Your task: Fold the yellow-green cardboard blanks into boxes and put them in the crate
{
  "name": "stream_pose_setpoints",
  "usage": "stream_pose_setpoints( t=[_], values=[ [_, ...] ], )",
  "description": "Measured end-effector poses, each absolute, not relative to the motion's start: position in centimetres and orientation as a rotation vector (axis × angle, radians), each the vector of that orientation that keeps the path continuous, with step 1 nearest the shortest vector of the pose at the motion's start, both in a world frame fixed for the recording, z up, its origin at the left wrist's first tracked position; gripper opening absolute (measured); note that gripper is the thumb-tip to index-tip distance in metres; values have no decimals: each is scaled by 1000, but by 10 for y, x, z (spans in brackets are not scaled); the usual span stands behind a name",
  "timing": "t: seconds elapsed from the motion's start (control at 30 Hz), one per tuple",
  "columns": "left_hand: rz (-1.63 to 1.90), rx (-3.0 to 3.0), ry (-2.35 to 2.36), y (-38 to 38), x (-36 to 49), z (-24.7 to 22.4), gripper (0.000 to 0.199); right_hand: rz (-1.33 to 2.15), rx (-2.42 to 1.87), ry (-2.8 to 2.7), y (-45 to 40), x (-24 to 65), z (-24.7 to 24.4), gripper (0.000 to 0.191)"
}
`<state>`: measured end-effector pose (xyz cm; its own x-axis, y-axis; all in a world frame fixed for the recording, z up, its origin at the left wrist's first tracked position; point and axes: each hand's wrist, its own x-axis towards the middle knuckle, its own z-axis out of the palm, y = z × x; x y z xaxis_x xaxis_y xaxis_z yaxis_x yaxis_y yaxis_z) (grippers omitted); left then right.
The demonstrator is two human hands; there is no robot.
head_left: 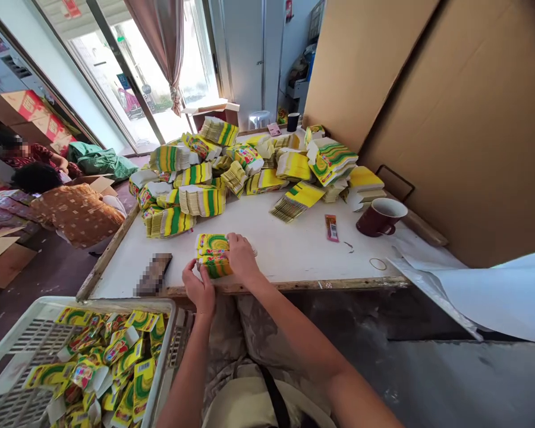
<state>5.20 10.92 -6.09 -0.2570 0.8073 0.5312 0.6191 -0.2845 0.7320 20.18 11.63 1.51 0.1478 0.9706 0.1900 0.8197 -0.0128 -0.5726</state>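
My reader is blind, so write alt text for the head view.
A person's left hand and right hand hold yellow-and-green cartons near the front edge of a white table. Beyond them lie heaped carton bundles, with a dark red mug to the right. A crate of cartons is at lower left, two other people farther back.

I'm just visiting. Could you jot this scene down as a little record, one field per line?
Left hand: holding the near left corner of some yellow packaging
Right hand: holding the packaging's right end
Table: white top, wooden edge
Bundles: yellow and green, heaped on the table's far side
Mug: dark red, on the table's right
Crate: white, at lower left, holding loose yellow packages
Other people: two, at left
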Motion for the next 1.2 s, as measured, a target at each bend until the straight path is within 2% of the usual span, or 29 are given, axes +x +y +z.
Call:
stream_pose_setpoints(
  t=[0.27,1.2],
  values=[
    [1597,1931,1915,115,56,-74,56,294,-1819,-1697,116,199,14,32],
    [1624,2041,1861,112,53,-76,50,357,-1713,-1676,122,204,1,35]
  ],
)
